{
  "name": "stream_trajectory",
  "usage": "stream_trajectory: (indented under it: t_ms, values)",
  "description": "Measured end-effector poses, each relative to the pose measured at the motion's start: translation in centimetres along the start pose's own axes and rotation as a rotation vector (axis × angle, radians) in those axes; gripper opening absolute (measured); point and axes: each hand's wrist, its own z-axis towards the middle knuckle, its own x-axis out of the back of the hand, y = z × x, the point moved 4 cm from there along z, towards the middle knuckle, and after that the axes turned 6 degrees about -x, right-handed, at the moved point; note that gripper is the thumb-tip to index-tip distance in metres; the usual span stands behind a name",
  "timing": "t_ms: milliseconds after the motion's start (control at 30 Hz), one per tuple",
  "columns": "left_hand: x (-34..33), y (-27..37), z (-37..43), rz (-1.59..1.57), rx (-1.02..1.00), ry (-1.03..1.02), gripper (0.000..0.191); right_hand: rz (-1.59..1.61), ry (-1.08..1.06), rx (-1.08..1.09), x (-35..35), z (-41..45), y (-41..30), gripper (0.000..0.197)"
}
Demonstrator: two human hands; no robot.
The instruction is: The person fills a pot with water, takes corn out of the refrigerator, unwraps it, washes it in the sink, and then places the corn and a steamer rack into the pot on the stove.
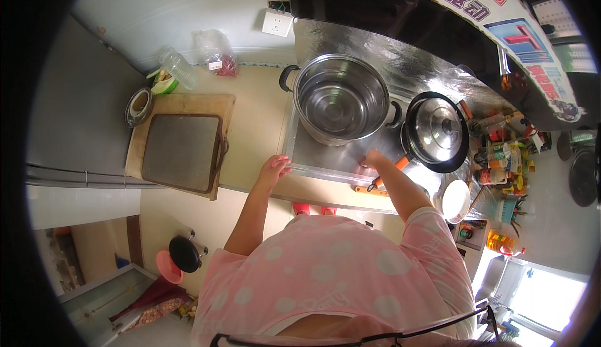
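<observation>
My left hand (274,170) hovers by the front left corner of the metal gas cooktop (324,157), fingers slightly bent and apart, holding nothing. Toward the cooktop's front edge, the curled fingers of my right hand (374,159) reach down; what they touch is hidden beneath them. Just beyond stands a large stainless steel stockpot (342,98) without a lid, its two black handles out to the sides. Right of it is a black frying pan (410,112) with a metal lid (437,128) on it. Its orange handle (402,162) points toward me, close to my right wrist.
On the left counter, a dark-faced cutting board (181,152) lies over a wooden board (227,107). A clear plastic bottle (179,68) and a plastic bag (216,51) are behind. To the right are a white plate (455,200) and several seasoning bottles (492,176).
</observation>
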Motion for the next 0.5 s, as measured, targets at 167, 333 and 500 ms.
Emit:
stream_trajectory:
  t_ms: [167,333,500]
  values:
    - [0.0,-0.1,0.3,-0.007,-0.021,-0.022,0.027,0.147,0.109,-0.02,-0.9,2.0,1.9,0.036]
    - [0.5,-0.3,-0.2,0.005,-0.004,-0.003,0.027,0.132,0.081,0.048,0.7,-0.8,-0.2,0.033]
    - [0.3,0.0,-0.5,0.001,0.008,0.007,0.027,0.146,0.068,0.038,0.7,-0.9,-0.2,0.032]
